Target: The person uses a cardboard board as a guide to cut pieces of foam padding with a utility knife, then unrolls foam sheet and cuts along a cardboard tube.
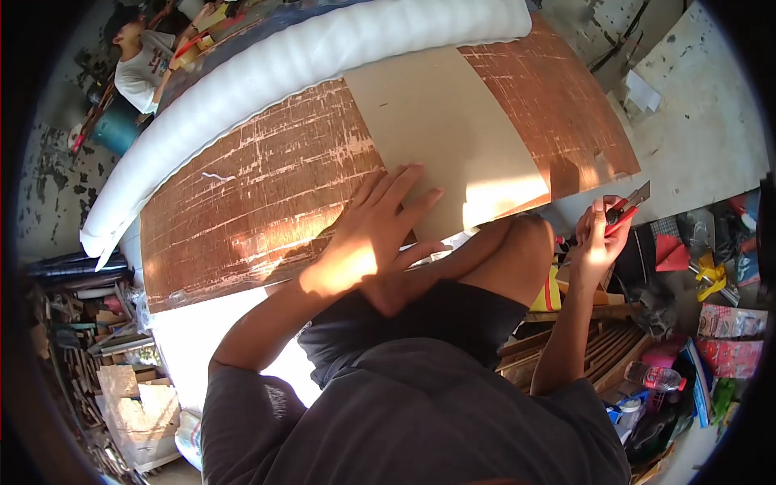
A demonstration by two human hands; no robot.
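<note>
Grasped in our right hand (pixel 600 229) at three o'clock: a red cutter (pixel 624 221), blade toward half past one. Our left hand (pixel 380 217), splayed flat, spans one edge of the card (pixel 453 121) at twelve o'clock, plain tan, sunlit at its near end, on a scratched board (pixel 259 186).

A bottle (pixel 653 377) lies right — a bin (pixel 115 128), left.

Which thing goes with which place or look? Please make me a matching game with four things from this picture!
1. Left hand
2. Cutter
3. Cardboard sheet
4. Long roll

A. Tan, lying across the brown board
B. White, along the board's far side
C. Spread open, palm down
D. Held in the right hand

Right pairs: 1-C, 2-D, 3-A, 4-B
</note>
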